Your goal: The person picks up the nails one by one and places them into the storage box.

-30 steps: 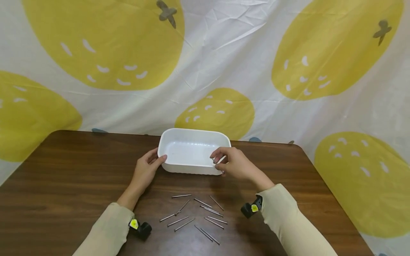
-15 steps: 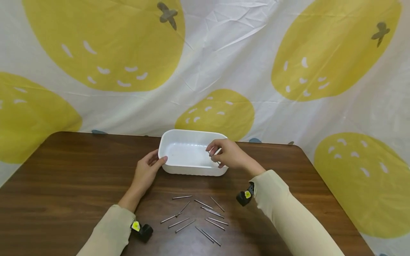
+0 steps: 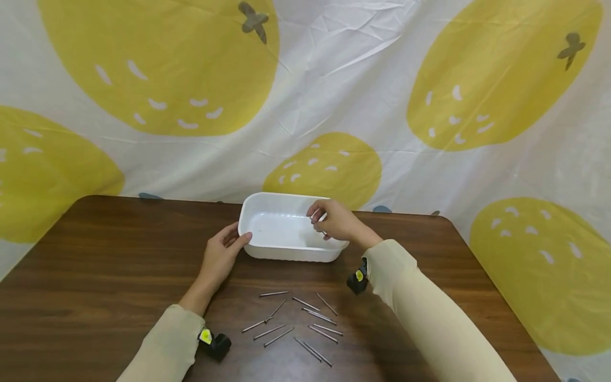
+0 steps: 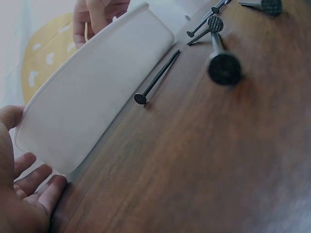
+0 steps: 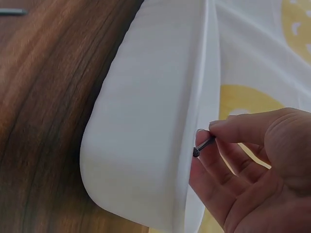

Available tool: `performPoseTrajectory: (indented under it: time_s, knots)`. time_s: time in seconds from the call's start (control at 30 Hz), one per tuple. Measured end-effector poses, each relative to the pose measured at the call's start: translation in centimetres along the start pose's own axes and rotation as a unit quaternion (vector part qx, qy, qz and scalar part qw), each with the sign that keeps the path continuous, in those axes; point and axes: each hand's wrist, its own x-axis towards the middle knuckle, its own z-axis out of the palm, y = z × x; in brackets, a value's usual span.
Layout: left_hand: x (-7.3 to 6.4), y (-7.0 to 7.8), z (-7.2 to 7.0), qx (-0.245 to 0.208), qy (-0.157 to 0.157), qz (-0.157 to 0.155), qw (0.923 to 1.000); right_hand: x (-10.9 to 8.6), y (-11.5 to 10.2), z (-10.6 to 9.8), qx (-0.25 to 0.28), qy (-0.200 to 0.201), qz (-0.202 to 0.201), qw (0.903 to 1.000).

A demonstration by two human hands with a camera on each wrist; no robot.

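Note:
A white oblong plastic container (image 3: 288, 253) stands near the table's far edge. My left hand (image 3: 220, 255) grips its left end, thumb over the rim and the other fingers around the lower outside corner. Over the container's right part, my right hand (image 3: 335, 219) pinches a metal nail (image 5: 206, 143) between thumb and fingertips. In the right wrist view the nail's head shows right at the rim. No nails show on the visible part of the container's floor (image 3: 277, 231).
Several loose nails (image 3: 279, 337) lie scattered at various angles on the brown wooden table (image 3: 119, 276), in front of the container. One nail (image 4: 158, 77) lies close along its front wall. Behind the table hangs a white cloth (image 3: 191, 170) with yellow fruit shapes.
My right hand has moved from the container's front right rim farther in over it, carrying the nail. My left hand stays on the left end.

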Motion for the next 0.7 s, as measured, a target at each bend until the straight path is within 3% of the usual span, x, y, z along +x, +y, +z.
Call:
performPoseTrajectory:
  time_s: [0.7]
  knots:
    - [0.2,-0.2,0.0,0.002,0.0,0.0,1.0,3.7,0.9,1.8,-0.106,0.009,0.012,0.9943]
